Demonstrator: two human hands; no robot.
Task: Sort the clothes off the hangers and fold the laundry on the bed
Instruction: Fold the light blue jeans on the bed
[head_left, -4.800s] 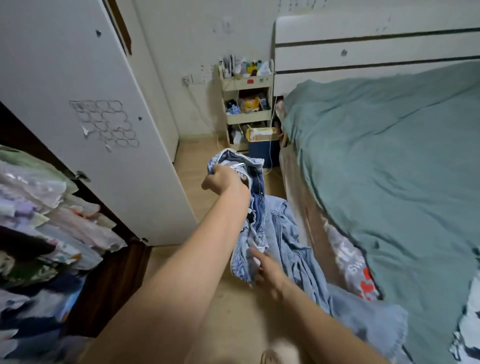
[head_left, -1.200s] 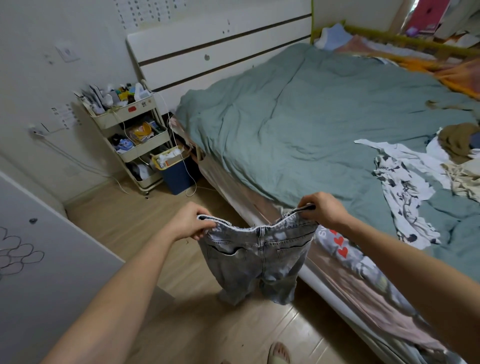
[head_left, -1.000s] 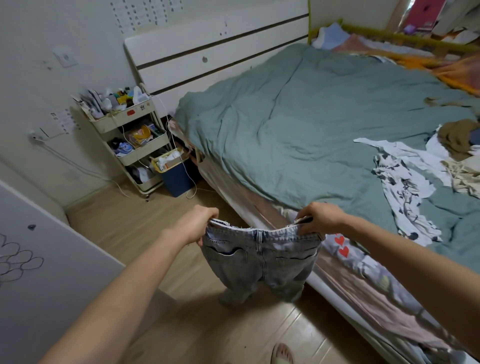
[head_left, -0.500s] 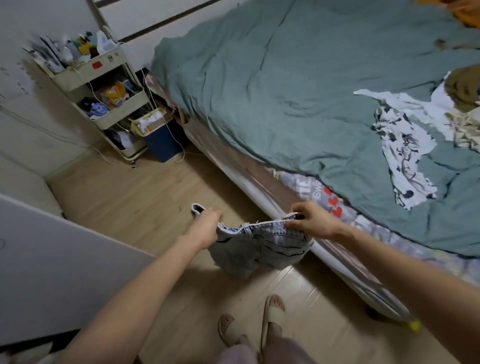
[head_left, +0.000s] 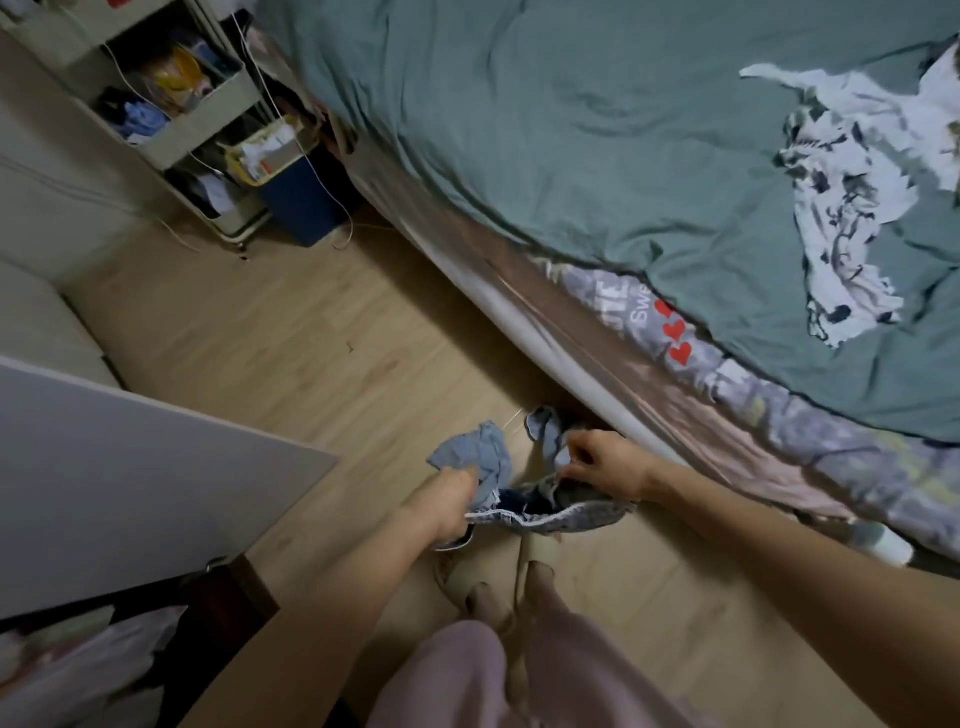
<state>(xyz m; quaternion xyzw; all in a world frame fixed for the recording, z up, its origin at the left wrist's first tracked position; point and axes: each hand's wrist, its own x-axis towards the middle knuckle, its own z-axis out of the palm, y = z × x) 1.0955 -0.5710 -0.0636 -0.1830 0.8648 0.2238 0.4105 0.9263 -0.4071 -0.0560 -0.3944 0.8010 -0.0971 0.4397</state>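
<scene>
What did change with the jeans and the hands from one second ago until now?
The jeans came down from chest height toward the floor and bunched up. Both the left hand and the right hand kept gripping them. The patterned cloth on the bed stayed.

Low in front of you, your left hand (head_left: 452, 499) and right hand (head_left: 605, 465) hold the jeans (head_left: 540, 493) between them, just above the floor (head_left: 291, 338) and over your feet (head_left: 498, 587). The bed (head_left: 597, 156) runs along your right, its edge just beside your right hand. A patterned garment (head_left: 841, 218) lies on the bed, far right. Ahead to the left, a shelf cart (head_left: 171, 104) stands by the wall, with a bin (head_left: 304, 202) just right of it, touching the bed's corner. The wardrobe door (head_left: 130, 483) stands at your left, with clothes (head_left: 78, 670) behind it.
</scene>
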